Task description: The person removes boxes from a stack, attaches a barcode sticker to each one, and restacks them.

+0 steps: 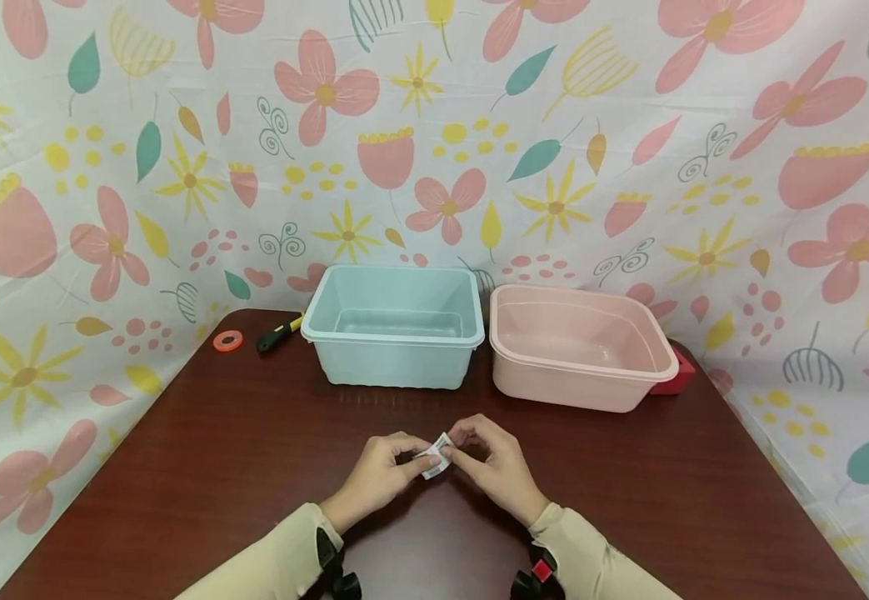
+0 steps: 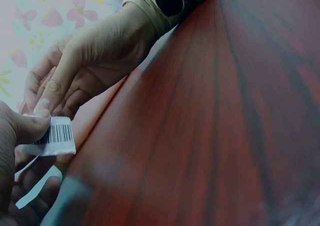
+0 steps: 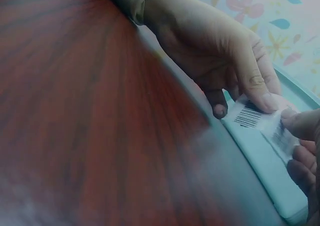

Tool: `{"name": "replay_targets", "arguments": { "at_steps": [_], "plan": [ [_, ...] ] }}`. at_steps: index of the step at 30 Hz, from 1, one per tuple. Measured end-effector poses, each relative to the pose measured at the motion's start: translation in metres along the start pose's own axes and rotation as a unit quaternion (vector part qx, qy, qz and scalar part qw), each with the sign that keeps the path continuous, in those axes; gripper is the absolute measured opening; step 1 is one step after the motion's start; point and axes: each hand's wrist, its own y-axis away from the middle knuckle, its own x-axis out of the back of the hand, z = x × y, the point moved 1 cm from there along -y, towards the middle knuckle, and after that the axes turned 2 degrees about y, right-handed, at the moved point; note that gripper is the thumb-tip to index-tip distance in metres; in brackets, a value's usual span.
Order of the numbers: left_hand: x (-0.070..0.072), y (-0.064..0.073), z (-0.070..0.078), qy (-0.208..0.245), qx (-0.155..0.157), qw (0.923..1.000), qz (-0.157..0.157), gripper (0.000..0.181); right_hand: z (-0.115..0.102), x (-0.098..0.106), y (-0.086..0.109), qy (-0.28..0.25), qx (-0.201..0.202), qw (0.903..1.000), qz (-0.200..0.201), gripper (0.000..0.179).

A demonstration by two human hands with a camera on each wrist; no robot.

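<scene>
A small white barcode label is held between both hands, above the table near its front middle. My left hand pinches its left side between thumb and fingers. From the other side, my right hand pinches the upper right part. Black bars show on the label in the left wrist view, with a white strip curling below it among the left fingers. In the right wrist view the label looks bent, its far part partly covered by the right thumb.
Behind the hands stand a light blue basin and, to its right, a pink basin. A red object shows partly behind the pink one. At the back left of the brown table lie an orange ring and a black-and-yellow tool.
</scene>
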Motion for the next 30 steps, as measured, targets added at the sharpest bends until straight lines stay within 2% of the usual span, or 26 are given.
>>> {"name": "replay_targets", "arguments": {
  "at_steps": [6, 10, 19, 30],
  "plan": [
    [-0.001, 0.000, -0.001, 0.022, -0.002, 0.9996, -0.018, 0.011, 0.003, -0.002, 0.000, 0.000, 0.055, 0.9982, -0.022, 0.021],
    [-0.001, 0.000, 0.000, 0.032, -0.005, 0.9992, -0.025, 0.011, 0.008, -0.004, 0.002, 0.001, 0.074, 0.9966, -0.036, 0.022],
    [-0.002, 0.001, 0.001, 0.051, 0.005, 0.9980, -0.036, 0.011, 0.036, -0.008, 0.009, -0.003, 0.070, 0.9961, -0.053, 0.019],
    [-0.001, 0.003, -0.001, 0.033, 0.000, 0.9982, -0.050, 0.013, 0.036, -0.007, 0.010, -0.003, 0.074, 0.9952, -0.064, 0.017]
  ]
}}
